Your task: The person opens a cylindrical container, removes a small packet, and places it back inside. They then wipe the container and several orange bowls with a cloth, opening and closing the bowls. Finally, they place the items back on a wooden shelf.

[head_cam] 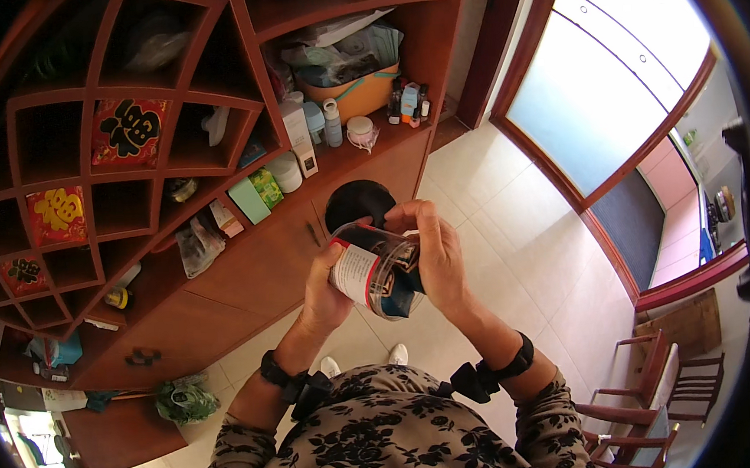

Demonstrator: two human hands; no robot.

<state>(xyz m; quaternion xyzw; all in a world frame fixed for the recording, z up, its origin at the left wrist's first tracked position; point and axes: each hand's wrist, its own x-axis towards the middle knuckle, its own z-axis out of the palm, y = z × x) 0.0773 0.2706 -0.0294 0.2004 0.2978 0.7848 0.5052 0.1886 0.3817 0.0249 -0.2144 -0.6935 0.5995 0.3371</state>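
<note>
My left hand (327, 289) grips a clear plastic jar (374, 255) with a red-and-white label bearing writing. The jar is tilted, its wider see-through end turned toward my right hand. Dark blue packets (398, 292) with gold-coloured marks show at that end. My right hand (438, 255) is curved against this end, its fingers bent over the top and its palm beside the packets. Whether it holds a packet or only touches the jar is hidden. Just past my fingertips is a round black object (358, 202), in front of the cabinet door; its kind is unclear.
A reddish-brown wooden cabinet (249, 301) runs along the left and ahead. Its shelf carries an orange basket (355, 93), bottles (333, 123) and boxes (249, 200). A green plastic bag (186, 400) lies lower left. Wooden chairs (646, 378) stand right, below a glazed door (599, 75).
</note>
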